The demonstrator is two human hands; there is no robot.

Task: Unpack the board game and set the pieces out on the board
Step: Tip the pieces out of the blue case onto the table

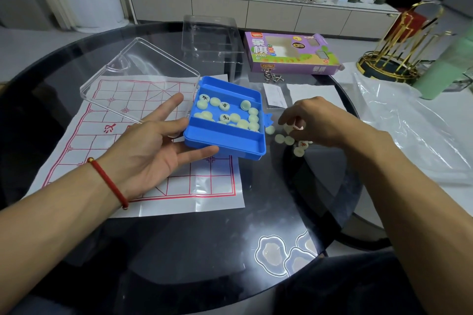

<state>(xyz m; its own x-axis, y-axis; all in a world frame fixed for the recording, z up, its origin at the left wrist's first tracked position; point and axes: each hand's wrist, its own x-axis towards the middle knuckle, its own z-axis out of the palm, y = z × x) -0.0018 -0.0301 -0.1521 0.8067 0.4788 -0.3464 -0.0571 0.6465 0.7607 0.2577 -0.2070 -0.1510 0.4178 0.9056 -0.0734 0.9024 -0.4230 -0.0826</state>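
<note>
The left hand [153,145] is cradling the blue tray [226,120] from below and from its left edge, fingers spread and nearly straight, thumb lying along the near-left corner; the tray is tilting toward the right, held just above the paper board [143,150] with its clear hinged lid [138,76] standing open beyond the thumb. The right hand [314,122] is reaching down to the desk [230,250] just right of the tray, fingertips curling onto a loose piece [289,127], though what exactly they are pinching is hidden under the hand. More pale discs [284,139] are lying on the glass beneath that grip, and most of the set [235,116] is sitting in the tray's middle compartment. The discs look small, light, hard and smooth, likely to skid on glass, so pinching each by its rim should serve best; the thin board looks limp and creased, easily shifted by a dragged wrist. A few tray pieces are showing black characters, one reading 馬; red marks show on pieces by the right hand. Beyond that grip, the purple box [291,54] is reading 象棋 and XIANG QI.
</note>
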